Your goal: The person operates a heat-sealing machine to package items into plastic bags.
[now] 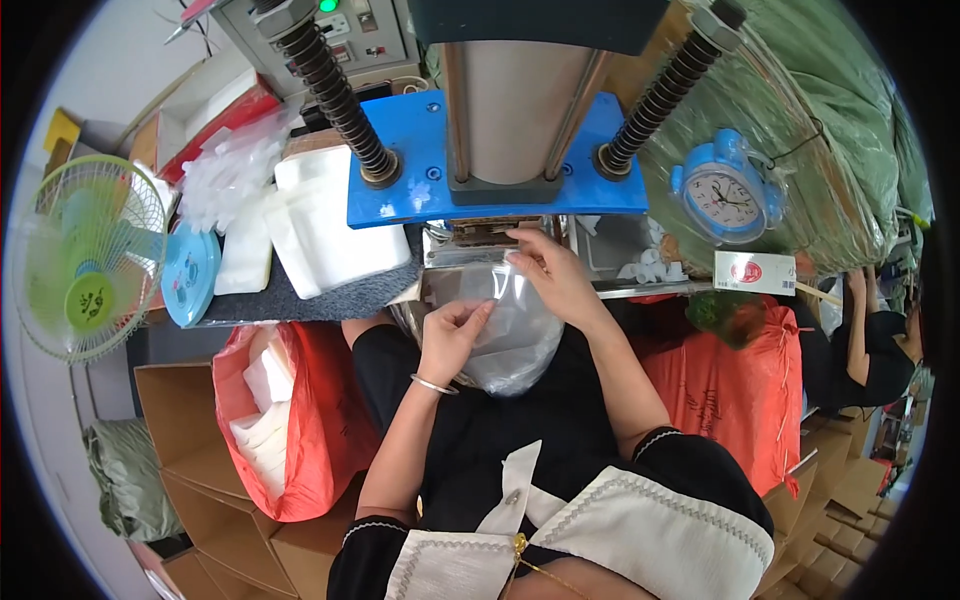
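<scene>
A bench press with a blue plate [400, 205] stands in front of me. Beneath the plate, at the edge of the metal press bed [450, 256], my right hand [553, 278] reaches in from the right. Its index finger is stretched out and the thumb is a little apart from it, over the upper end of a clear plastic bag [515, 350]. The bag rests on my lap against the bench edge, its contents too blurred to name. My left hand [455, 340] pinches thumb and fingers together over the bag's left side, seemingly on its film.
White folded sheets [325, 225] lie left of the press, beside a green fan [95, 260]. Small white pieces [655, 265] and a blue alarm clock [722, 200] are on the right. Red bags [335, 440] hang at both sides. Another person [862, 340] sits far right.
</scene>
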The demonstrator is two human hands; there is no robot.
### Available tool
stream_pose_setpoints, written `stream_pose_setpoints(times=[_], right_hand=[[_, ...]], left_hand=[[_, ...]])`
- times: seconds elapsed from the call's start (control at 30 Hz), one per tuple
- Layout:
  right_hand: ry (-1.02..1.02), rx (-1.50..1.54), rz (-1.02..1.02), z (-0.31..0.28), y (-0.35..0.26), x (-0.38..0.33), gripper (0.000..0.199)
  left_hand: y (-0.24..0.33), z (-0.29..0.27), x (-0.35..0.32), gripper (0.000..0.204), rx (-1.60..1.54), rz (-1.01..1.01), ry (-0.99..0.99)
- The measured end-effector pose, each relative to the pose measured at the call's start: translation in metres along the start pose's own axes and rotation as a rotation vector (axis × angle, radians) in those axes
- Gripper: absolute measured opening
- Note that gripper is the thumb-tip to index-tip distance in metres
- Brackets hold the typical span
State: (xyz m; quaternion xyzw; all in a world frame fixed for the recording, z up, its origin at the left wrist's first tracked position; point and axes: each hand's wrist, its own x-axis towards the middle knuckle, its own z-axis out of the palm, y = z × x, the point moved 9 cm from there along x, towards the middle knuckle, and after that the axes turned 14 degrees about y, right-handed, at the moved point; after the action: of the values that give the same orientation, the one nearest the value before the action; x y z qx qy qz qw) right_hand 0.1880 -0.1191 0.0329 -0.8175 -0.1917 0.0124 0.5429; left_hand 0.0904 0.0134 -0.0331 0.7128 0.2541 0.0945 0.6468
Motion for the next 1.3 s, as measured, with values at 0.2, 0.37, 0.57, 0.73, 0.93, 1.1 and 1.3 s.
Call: stream_pose_setpoints(times=[0.2, 0.37, 0.57, 0.73, 0.93, 1.1, 1.3], right_hand=[[0.534, -0.491, -0.164, -0.085, 0.007, 0.008, 0.020], [0.452, -0.671, -0.172, -0.071, 0.062, 0.015, 0.017], [0.415, -0.208, 0.098, -0.086, 0.099, 0.024, 0.021], [0.481, -0.235, 0.145, -0.089, 0.077, 0.000, 0.016], [0.255, -0.006, -0.114, -0.046, -0.039, -0.016, 0.006], [-0.216, -0.374, -0.452, 0.014, -0.076, -0.007, 0.008], [0.029, -0.048, -0.048, 0.001, -0.013, 0.000, 0.018]], left_hand=[[0.002, -0.009, 0.048, 0.023, -0.017, 0.035, 0.141], [0.039, -0.020, 0.047, 0.031, 0.709, 0.213, 0.140], [0.029, -0.072, 0.026, 0.075, 1.155, 0.657, 0.462], [0.047, -0.092, -0.005, 0.008, 0.886, 0.681, 0.481], [0.095, -0.061, -0.027, 0.016, 0.431, 0.379, 0.181], [0.047, -0.025, -0.019, 0.017, 0.386, 0.346, 0.040], [0.027, -0.004, 0.000, 0.029, 0.040, 0.079, 0.007]])
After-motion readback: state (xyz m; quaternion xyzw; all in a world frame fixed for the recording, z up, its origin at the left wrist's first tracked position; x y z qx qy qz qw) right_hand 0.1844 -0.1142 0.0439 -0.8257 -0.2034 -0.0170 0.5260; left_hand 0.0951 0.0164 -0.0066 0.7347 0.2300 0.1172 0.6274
